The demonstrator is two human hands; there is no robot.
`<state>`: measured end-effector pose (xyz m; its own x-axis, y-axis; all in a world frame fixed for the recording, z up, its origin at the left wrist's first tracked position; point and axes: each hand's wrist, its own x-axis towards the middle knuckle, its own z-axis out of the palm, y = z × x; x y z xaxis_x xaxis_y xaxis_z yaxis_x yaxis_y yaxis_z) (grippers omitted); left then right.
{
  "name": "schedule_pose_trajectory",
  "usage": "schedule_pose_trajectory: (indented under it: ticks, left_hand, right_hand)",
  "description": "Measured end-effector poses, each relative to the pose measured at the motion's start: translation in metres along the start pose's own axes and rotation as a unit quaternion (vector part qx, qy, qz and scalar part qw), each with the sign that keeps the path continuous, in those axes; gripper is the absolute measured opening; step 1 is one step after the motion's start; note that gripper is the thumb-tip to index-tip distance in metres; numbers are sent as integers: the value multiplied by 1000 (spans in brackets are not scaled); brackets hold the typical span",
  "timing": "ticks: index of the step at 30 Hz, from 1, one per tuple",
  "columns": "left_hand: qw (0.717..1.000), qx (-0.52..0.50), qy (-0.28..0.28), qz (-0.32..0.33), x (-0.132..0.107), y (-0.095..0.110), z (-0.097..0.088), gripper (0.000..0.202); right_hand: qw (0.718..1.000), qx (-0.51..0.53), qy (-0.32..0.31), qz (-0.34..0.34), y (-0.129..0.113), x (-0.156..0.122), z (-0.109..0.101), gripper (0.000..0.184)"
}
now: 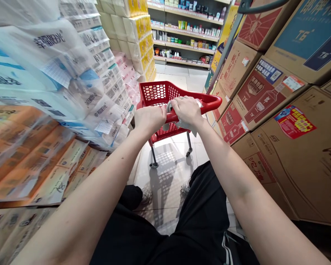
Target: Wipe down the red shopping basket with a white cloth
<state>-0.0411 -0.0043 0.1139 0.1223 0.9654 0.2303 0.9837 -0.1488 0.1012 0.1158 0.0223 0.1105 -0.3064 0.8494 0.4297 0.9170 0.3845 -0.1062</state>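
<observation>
A small red shopping cart (pixel 157 92) stands on the tiled aisle floor right in front of me. My left hand (pixel 149 118) is closed around the cart's red handle bar. My right hand (pixel 187 110) is closed on the same bar a little to the right, with a crumpled white tissue or cloth (pixel 186 127) pressed between palm and handle. The cart's basket looks empty from here. My legs in black trousers and my shoes show below the cart.
Stacked packs of tissue paper (pixel 52 84) wall the left side. Brown cardboard cartons (pixel 281 110) are piled high on the right. The narrow tiled aisle (pixel 179 77) runs ahead to shelves of bottles (pixel 187 36).
</observation>
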Motion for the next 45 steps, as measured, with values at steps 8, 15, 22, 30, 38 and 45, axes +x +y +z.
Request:
schedule_pose_trajectory:
  ticks: [8, 15, 22, 30, 38, 45]
  left_hand:
    - [991, -12, -102, 80, 15, -18, -7, 68]
    - [979, -142, -131, 62, 48, -53, 6, 57]
    - [977, -196, -81, 6, 41, -45, 10, 53]
    - [975, -215, -63, -5, 40, -46, 10, 50]
    - [966, -252, -64, 17, 26, -37, 5, 52]
    - [970, -237, -52, -21, 23, -29, 5, 52]
  right_hand:
    - [999, 18, -35, 8, 9, 3, -8, 62]
    - [999, 21, -45, 11, 13, 9, -10, 62]
    - [999, 6, 27, 19, 0, 1, 5, 61]
    - [998, 13, 60, -12, -26, -16, 8, 58]
    - [999, 15, -40, -13, 9, 15, 0, 67]
    - [1000, 7, 2, -1, 2, 5, 4, 65]
